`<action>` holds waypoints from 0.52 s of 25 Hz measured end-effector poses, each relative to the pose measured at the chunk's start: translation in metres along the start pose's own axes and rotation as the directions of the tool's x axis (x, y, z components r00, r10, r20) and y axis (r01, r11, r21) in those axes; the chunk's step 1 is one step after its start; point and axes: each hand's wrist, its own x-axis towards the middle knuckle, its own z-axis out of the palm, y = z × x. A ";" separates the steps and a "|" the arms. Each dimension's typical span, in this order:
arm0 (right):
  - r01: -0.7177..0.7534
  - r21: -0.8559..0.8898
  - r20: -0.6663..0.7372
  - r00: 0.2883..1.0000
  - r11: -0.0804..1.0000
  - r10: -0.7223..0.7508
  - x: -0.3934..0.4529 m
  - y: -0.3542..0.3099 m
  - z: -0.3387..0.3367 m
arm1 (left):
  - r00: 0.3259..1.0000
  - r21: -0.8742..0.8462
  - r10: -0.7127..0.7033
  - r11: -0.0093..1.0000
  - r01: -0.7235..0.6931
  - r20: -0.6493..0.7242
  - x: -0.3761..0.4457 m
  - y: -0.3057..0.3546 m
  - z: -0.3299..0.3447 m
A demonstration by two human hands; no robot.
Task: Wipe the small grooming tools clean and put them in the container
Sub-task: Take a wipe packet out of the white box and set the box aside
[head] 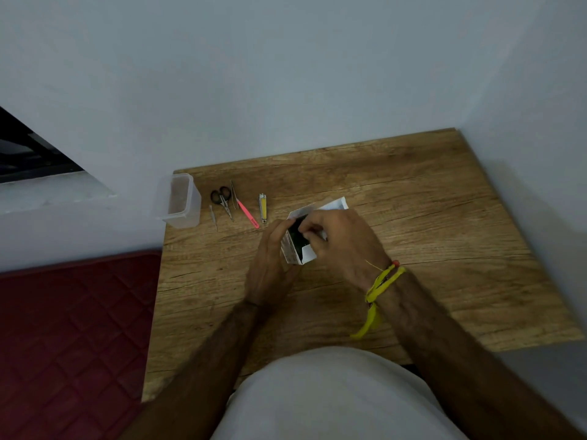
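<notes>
Gripping a small white box point(298, 249) with the left hand point(270, 265), a person reaches into its open top with the right hand's point(340, 242) pinched fingers (contents unclear). Five tools lie left of the hands on the table point(413, 217): one probe point(213, 216), scissors point(222, 200), two tweezers point(246, 211) and one clipper point(262, 207), long axes running roughly toward the wall. One clear container point(178, 200) stands at the table's far-left corner.

Nothing is reading clearly here: print is showing on the side of the small white box point(290, 249) and on the pink tweezers point(249, 215) near the tabletop's far left corner, but it's blurring beyond legibility.
</notes>
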 end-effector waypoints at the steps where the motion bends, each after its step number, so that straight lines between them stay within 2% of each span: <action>1: -0.009 -0.066 0.078 0.997 0.998 0.014 0.000 0.002 0.001 | 1.000 -0.004 -0.001 1.000 0.001 -0.005 0.000 -0.002 0.000; 3: -0.051 -0.066 0.125 0.990 0.997 0.059 0.000 0.004 0.000 | 1.000 0.006 -0.012 1.000 0.012 -0.016 0.000 -0.004 0.000; 7: -0.176 0.072 0.124 0.978 0.982 0.166 -0.001 0.011 -0.005 | 0.998 -0.025 -0.030 0.999 0.029 -0.048 0.000 0.000 -0.001; 10: -0.173 0.039 0.187 0.969 0.984 0.163 -0.003 0.010 -0.001 | 0.993 -0.095 -0.100 0.991 0.094 -0.064 0.000 0.005 -0.003; 13: -0.150 -0.044 0.246 0.957 0.988 0.156 -0.001 0.007 -0.001 | 0.997 -0.051 -0.066 0.997 0.063 -0.051 0.000 0.004 -0.004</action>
